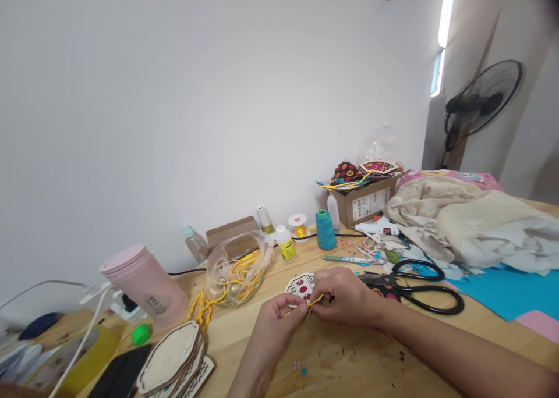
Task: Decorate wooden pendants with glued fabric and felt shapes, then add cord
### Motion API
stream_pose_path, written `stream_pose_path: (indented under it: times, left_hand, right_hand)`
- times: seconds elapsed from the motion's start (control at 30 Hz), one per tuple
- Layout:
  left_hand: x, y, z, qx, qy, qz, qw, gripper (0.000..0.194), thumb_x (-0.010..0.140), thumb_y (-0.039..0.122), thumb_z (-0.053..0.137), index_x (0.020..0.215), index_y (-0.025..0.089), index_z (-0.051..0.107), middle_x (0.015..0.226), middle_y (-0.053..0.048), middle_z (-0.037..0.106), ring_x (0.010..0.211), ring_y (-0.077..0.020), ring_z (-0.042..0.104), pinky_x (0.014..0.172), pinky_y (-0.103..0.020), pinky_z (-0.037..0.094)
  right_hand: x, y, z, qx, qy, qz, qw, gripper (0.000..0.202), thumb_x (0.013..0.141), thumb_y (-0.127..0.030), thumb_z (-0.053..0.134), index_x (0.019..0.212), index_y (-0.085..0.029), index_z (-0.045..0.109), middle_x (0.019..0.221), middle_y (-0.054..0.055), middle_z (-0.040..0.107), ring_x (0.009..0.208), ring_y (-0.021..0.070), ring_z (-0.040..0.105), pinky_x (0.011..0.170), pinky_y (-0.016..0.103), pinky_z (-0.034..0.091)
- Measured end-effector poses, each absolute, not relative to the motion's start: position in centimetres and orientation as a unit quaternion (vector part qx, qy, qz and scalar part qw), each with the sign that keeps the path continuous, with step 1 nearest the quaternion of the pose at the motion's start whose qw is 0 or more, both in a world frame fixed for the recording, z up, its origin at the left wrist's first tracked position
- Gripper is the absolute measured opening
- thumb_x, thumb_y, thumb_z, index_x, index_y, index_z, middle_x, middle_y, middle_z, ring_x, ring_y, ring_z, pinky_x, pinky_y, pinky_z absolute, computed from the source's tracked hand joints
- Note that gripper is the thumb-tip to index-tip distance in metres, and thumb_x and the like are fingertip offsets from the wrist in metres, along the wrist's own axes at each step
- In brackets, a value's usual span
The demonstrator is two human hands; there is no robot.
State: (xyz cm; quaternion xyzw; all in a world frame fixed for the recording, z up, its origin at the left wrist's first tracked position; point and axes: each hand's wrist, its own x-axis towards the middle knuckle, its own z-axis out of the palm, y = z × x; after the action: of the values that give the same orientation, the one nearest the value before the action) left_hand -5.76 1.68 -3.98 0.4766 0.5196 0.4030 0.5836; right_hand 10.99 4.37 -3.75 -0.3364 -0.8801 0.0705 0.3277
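Note:
Both my hands meet low in the middle of the head view, pinching a thin yellow cord [317, 299]. My left hand [283, 316] has thumb and forefinger pressed together on it. Close beside, my right hand [343, 293] grips the same cord with bent fingers. Just behind them lies a pale cut-out wooden ornament [299, 286] with a dark red pattern, partly covered by my right hand. Whether the cord is fastened to the ornament, I cannot tell. Black-handled scissors [419, 287] rest right of my right hand, their blades over dark patterned fabric.
Left stand a pink tumbler [146, 287], stacked wooden pieces [170, 357] and a bag of yellow cords [240, 270]. Behind are a glue bottle [286, 245], a teal thread cone [325, 230] and a filled cardboard box [367, 203]. Cream cloth [471, 223] is heaped right.

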Motion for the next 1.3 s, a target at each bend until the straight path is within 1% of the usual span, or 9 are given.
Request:
stream_pose_path:
  times: [0.17, 0.3, 0.43, 0.6, 0.87, 0.97, 1.1, 1.2, 1.3]
  left_hand:
    - [-6.0, 1.7, -4.6, 0.500, 0.539, 0.398, 0.549, 0.027, 0.057, 0.036, 0.070, 0.068, 0.012, 0.062, 0.058, 0.000, 0.062, 0.050, -0.0073, 0.046, 0.049, -0.017, 0.029]
    - [-6.0, 1.7, -4.7, 0.506, 0.549, 0.388, 0.540, 0.027, 0.058, 0.036, 0.069, 0.065, 0.010, 0.064, 0.055, 0.000, 0.061, 0.049, -0.0077, 0.045, 0.049, -0.018, 0.029]
    - [-6.1, 1.8, -4.8, 0.503, 0.541, 0.378, 0.558, 0.029, 0.058, 0.038, 0.068, 0.065, 0.010, 0.064, 0.055, -0.001, 0.062, 0.049, -0.0086, 0.046, 0.048, -0.019, 0.029]
    - [-6.1, 1.8, -4.8, 0.480, 0.527, 0.386, 0.586, 0.031, 0.054, 0.038, 0.071, 0.068, 0.011, 0.064, 0.057, -0.002, 0.063, 0.051, -0.0104, 0.049, 0.050, -0.020, 0.031]
    - [-5.4, 1.3, -3.4, 0.446, 0.511, 0.395, 0.619, 0.035, 0.050, 0.040, 0.073, 0.066, 0.010, 0.064, 0.053, 0.000, 0.058, 0.047, -0.0068, 0.043, 0.045, -0.018, 0.024]
    - [-5.2, 1.2, -3.2, 0.441, 0.513, 0.397, 0.621, 0.036, 0.048, 0.041, 0.074, 0.064, 0.010, 0.063, 0.052, 0.001, 0.057, 0.043, -0.0045, 0.039, 0.042, -0.017, 0.019]
    - [-5.2, 1.2, -3.2, 0.436, 0.521, 0.391, 0.621, 0.034, 0.051, 0.041, 0.072, 0.064, 0.011, 0.061, 0.044, 0.006, 0.049, 0.033, -0.0008, 0.025, 0.037, -0.019, 0.008]
    - [-5.3, 1.3, -3.2, 0.436, 0.521, 0.388, 0.623, 0.034, 0.052, 0.041, 0.072, 0.064, 0.012, 0.060, 0.039, 0.008, 0.043, 0.030, -0.0003, 0.020, 0.036, -0.019, 0.005]
    - [-5.4, 1.3, -3.4, 0.435, 0.519, 0.397, 0.620, 0.034, 0.050, 0.040, 0.073, 0.064, 0.012, 0.060, 0.042, 0.006, 0.048, 0.033, -0.0011, 0.028, 0.036, -0.018, 0.011]
  right_hand:
    - [10.9, 4.3, -3.8, -0.331, -0.883, 0.019, 0.332, 0.010, 0.063, -0.017, 0.056, 0.057, -0.019, 0.064, 0.054, 0.000, 0.060, 0.050, 0.0097, 0.051, 0.043, 0.020, 0.025]
    - [10.9, 4.3, -3.8, -0.320, -0.885, -0.024, 0.336, 0.012, 0.063, -0.016, 0.054, 0.053, -0.018, 0.059, 0.052, -0.002, 0.058, 0.047, 0.0086, 0.046, 0.042, 0.022, 0.019]
    - [10.9, 4.2, -3.8, -0.308, -0.888, -0.054, 0.337, 0.009, 0.063, -0.016, 0.054, 0.057, -0.019, 0.060, 0.054, -0.003, 0.057, 0.046, 0.0083, 0.043, 0.042, 0.024, 0.016]
    - [11.0, 4.3, -3.9, -0.302, -0.887, -0.072, 0.341, 0.011, 0.066, -0.017, 0.054, 0.057, -0.019, 0.059, 0.053, -0.003, 0.055, 0.047, 0.0081, 0.043, 0.042, 0.024, 0.016]
    - [11.3, 4.4, -3.9, -0.287, -0.891, -0.076, 0.344, 0.010, 0.071, -0.020, 0.054, 0.061, -0.019, 0.058, 0.056, -0.002, 0.055, 0.050, 0.0081, 0.044, 0.043, 0.023, 0.018]
    - [11.4, 4.5, -4.0, -0.284, -0.890, -0.076, 0.347, 0.013, 0.072, -0.021, 0.053, 0.060, -0.019, 0.057, 0.056, -0.002, 0.054, 0.049, 0.0083, 0.043, 0.044, 0.024, 0.018]
    - [11.3, 4.5, -4.1, -0.279, -0.892, -0.072, 0.348, 0.014, 0.074, -0.021, 0.051, 0.062, -0.020, 0.057, 0.056, -0.002, 0.053, 0.050, 0.0088, 0.043, 0.044, 0.024, 0.019]
    - [11.3, 4.4, -3.9, -0.271, -0.897, -0.067, 0.344, 0.015, 0.075, -0.021, 0.051, 0.061, -0.020, 0.057, 0.056, -0.003, 0.054, 0.049, 0.0089, 0.041, 0.044, 0.024, 0.019]
    - [11.4, 4.2, -3.4, -0.259, -0.906, -0.049, 0.332, 0.008, 0.071, -0.024, 0.055, 0.064, -0.021, 0.058, 0.060, -0.003, 0.055, 0.052, 0.0098, 0.044, 0.046, 0.023, 0.023]
